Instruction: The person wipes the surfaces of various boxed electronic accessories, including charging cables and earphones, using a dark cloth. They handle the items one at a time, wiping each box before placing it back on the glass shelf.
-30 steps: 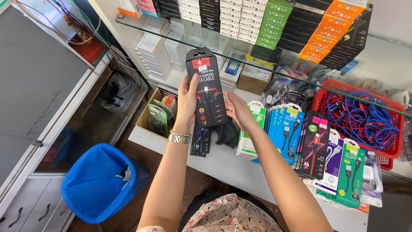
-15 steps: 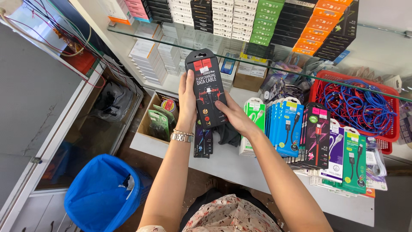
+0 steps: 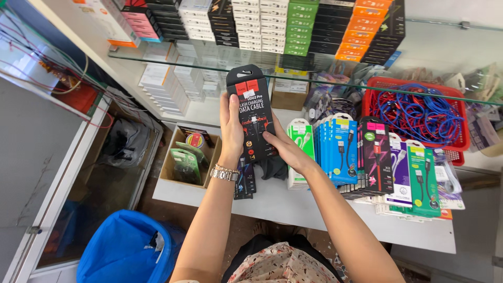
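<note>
Both my hands hold one black and red cable package (image 3: 252, 112) upright above the white shelf (image 3: 293, 207). My left hand (image 3: 230, 128), with a metal watch at the wrist, grips the package's left edge. My right hand (image 3: 285, 149) supports its lower right corner from below. Under the package lie more dark cable packs (image 3: 245, 181). Right of my hands stand rows of cable packs: green and white (image 3: 301, 139), blue (image 3: 338, 149), black and pink (image 3: 378, 157), green (image 3: 424, 178).
A red basket (image 3: 416, 112) of blue and red cables sits at the back right. A cardboard box (image 3: 186, 157) with small packs is to the left. Stacked coloured boxes (image 3: 293, 23) fill the glass shelf above. A blue bin (image 3: 126, 249) stands on the floor at lower left.
The package stays held in both hands; it sits a little lower and nearer the shelf in view as my head shifted. My grip is the same.
</note>
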